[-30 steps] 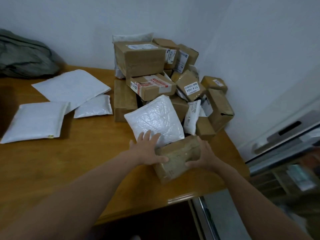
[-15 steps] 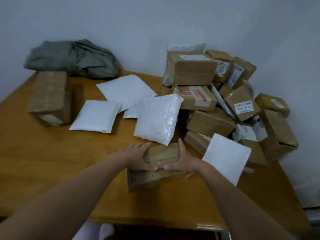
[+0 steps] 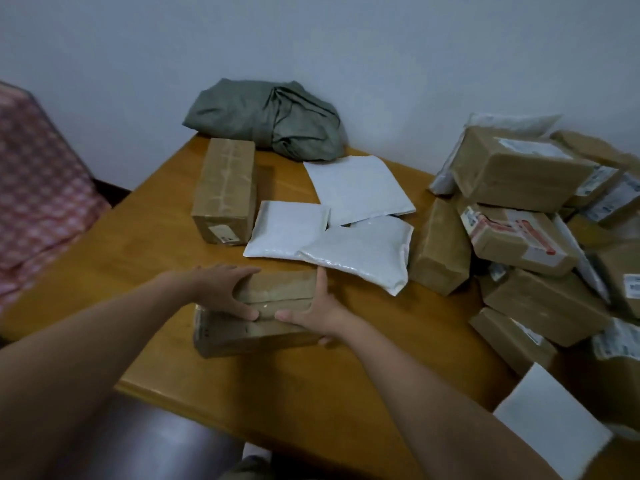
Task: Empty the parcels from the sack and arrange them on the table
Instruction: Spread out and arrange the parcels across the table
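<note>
"The left hand (image 3: 221, 289) and the right hand (image 3: 318, 310) have the box (image 3: 263, 327) at lower centre, one grip closed on each end. What can go wrong?"

"It may catch the white mailer (image 3: 356, 251) just beside it and drag it. And the pile (image 3: 519, 237) at the right leans. One knock, and I think parcels slide off."

"And the room?"

"Glossy wooden surface (image 3: 311, 393), grey sack (image 3: 270, 123) at top centre against a plain wall (image 3: 346, 46), checked cloth (image 3: 38, 188) at the left."

Dim, flat indoor light — soft shadows, motion blur throughout, wide-angle bending at the edges.
</note>
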